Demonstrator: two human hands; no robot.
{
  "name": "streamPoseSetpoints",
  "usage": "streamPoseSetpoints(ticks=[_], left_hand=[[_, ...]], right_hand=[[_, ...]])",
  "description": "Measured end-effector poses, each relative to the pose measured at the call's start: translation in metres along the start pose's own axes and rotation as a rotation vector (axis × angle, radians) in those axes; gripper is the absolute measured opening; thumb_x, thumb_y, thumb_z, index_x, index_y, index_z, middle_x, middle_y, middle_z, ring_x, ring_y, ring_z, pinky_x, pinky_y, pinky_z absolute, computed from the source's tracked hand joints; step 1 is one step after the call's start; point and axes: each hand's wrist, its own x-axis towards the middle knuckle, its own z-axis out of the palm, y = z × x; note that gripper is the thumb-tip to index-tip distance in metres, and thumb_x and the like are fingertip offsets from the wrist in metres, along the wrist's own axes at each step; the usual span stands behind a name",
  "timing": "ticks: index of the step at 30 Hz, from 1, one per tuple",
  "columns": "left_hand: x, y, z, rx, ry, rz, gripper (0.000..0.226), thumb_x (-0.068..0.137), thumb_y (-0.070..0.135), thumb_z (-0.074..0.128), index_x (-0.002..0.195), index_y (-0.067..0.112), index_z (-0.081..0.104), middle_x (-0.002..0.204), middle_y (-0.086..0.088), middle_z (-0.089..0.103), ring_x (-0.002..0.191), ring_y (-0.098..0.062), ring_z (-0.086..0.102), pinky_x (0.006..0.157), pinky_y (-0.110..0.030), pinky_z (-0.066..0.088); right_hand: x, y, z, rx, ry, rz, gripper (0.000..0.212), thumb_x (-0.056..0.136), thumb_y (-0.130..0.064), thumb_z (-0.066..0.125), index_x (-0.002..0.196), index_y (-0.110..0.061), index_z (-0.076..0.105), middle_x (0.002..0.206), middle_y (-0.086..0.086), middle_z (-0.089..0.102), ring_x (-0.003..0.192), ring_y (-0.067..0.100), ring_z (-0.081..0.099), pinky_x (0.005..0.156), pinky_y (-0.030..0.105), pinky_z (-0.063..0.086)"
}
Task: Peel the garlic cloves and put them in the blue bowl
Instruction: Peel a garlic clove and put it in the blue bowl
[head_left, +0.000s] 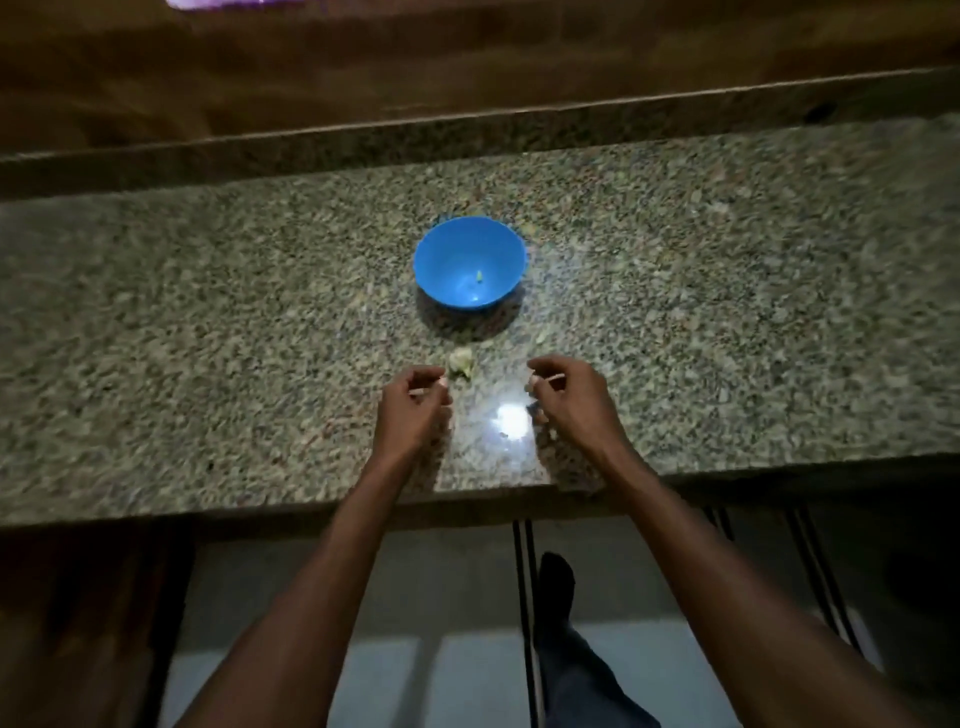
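While both forearms reach over the near edge of the speckled granite counter (208, 322), the left hand (413, 410) and the right hand (569, 397) hover just above the stone, well apart from each other, with a bright light reflection (511, 418) on the surface between them. The fingers of the left hand are curled inward with the thumb meeting the fingertips; motion blur hides whether anything is pinched there. The fingers of the right hand are likewise curled, thumb against forefinger; whether they hold a clove or a scrap of skin cannot be determined.

A pale clump of garlic (461, 361) lies on the counter just beyond the left hand's fingertips, between the hands and the blue bowl (470, 262). The blue bowl stands upright farther back, near the counter's middle, apart from both hands. A small pale-green speck (479, 277) sits inside the bowl near its bottom; its identity is unclear. A raised granite ledge (467, 132) runs along the far side.
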Motion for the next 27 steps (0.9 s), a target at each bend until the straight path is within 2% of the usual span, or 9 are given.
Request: streamPoseSetpoints(ticks=[2, 4, 9, 13, 15, 17, 21, 24, 27], left_hand=[[0.021, 0.001, 0.006, 0.044, 0.044, -0.032, 0.019, 0.092, 0.032, 0.071, 0.106, 0.019, 0.072, 0.096, -0.011, 0.076, 0.082, -0.019, 0.074, 0.077, -0.04, 0.062], [0.033, 0.0, 0.008, 0.068, 0.093, -0.078, 0.016, 0.089, 0.036, 0.07, 0.103, 0.027, 0.071, 0.097, -0.008, 0.075, 0.089, -0.031, 0.073, 0.082, -0.05, 0.06], [0.053, -0.002, 0.004, 0.151, 0.122, -0.082, 0.014, 0.098, 0.017, 0.068, 0.112, 0.016, 0.071, 0.103, -0.004, 0.074, 0.097, -0.023, 0.071, 0.089, -0.045, 0.061], [0.07, -0.006, -0.002, 0.168, 0.104, -0.054, 0.013, 0.1, 0.017, 0.065, 0.113, 0.015, 0.071, 0.101, -0.001, 0.073, 0.093, -0.016, 0.069, 0.082, -0.034, 0.058], [0.081, -0.005, -0.005, 0.15, 0.088, -0.026, 0.014, 0.101, 0.017, 0.065, 0.114, 0.016, 0.07, 0.099, -0.001, 0.073, 0.09, -0.017, 0.071, 0.078, -0.033, 0.059], [0.092, 0.0, -0.007, 0.101, 0.078, -0.023, 0.014, 0.103, 0.018, 0.064, 0.115, 0.016, 0.07, 0.096, -0.003, 0.073, 0.085, -0.021, 0.073, 0.072, -0.034, 0.061], [0.117, 0.01, -0.009, 0.013, 0.034, -0.044, 0.015, 0.104, 0.025, 0.064, 0.116, 0.016, 0.068, 0.094, -0.005, 0.074, 0.083, -0.02, 0.074, 0.071, -0.039, 0.062], [0.127, 0.012, -0.01, -0.035, 0.006, -0.068, 0.015, 0.104, 0.024, 0.064, 0.115, 0.016, 0.068, 0.093, -0.006, 0.074, 0.079, -0.015, 0.074, 0.068, -0.035, 0.059], [0.13, 0.007, -0.013, -0.069, -0.023, -0.081, 0.013, 0.103, 0.022, 0.063, 0.115, 0.016, 0.067, 0.091, -0.01, 0.075, 0.079, -0.019, 0.074, 0.069, -0.039, 0.059]], right_hand=[[0.033, 0.002, -0.004, -0.122, 0.03, -0.045, 0.028, 0.099, -0.008, 0.064, 0.125, -0.008, 0.074, 0.113, 0.012, 0.074, 0.092, 0.021, 0.075, 0.083, 0.038, 0.064], [0.058, 0.007, -0.003, -0.241, 0.031, -0.085, 0.033, 0.098, -0.001, 0.061, 0.128, -0.006, 0.073, 0.119, 0.014, 0.064, 0.1, 0.022, 0.068, 0.09, 0.036, 0.059], [0.086, 0.018, 0.0, -0.462, -0.064, -0.222, 0.019, 0.096, 0.0, 0.06, 0.106, -0.009, 0.074, 0.112, 0.005, 0.056, 0.1, 0.024, 0.058, 0.081, 0.036, 0.051], [0.085, 0.013, -0.006, -0.413, 0.034, -0.261, 0.01, 0.097, -0.006, 0.067, 0.093, -0.01, 0.075, 0.094, 0.002, 0.059, 0.082, 0.02, 0.062, 0.069, 0.036, 0.056], [0.085, -0.011, -0.013, -0.241, 0.112, -0.216, 0.011, 0.1, -0.01, 0.067, 0.101, -0.009, 0.078, 0.097, 0.002, 0.067, 0.085, 0.012, 0.066, 0.068, 0.015, 0.055], [0.093, -0.041, -0.016, -0.087, 0.148, -0.181, 0.012, 0.1, -0.015, 0.07, 0.107, -0.01, 0.079, 0.096, -0.003, 0.074, 0.087, -0.002, 0.068, 0.07, 0.003, 0.05], [0.132, -0.083, 0.0, -0.051, 0.103, -0.206, 0.011, 0.096, -0.017, 0.074, 0.102, -0.013, 0.081, 0.085, -0.006, 0.076, 0.075, -0.006, 0.07, 0.07, 0.004, 0.051], [0.148, -0.093, 0.015, -0.138, 0.061, -0.195, 0.015, 0.095, -0.015, 0.075, 0.107, -0.01, 0.082, 0.092, 0.002, 0.08, 0.076, -0.003, 0.07, 0.069, -0.001, 0.047], [0.147, -0.09, 0.02, -0.144, 0.08, -0.166, 0.017, 0.095, -0.015, 0.075, 0.109, -0.01, 0.082, 0.096, 0.003, 0.08, 0.08, 0.006, 0.073, 0.071, 0.005, 0.051]])
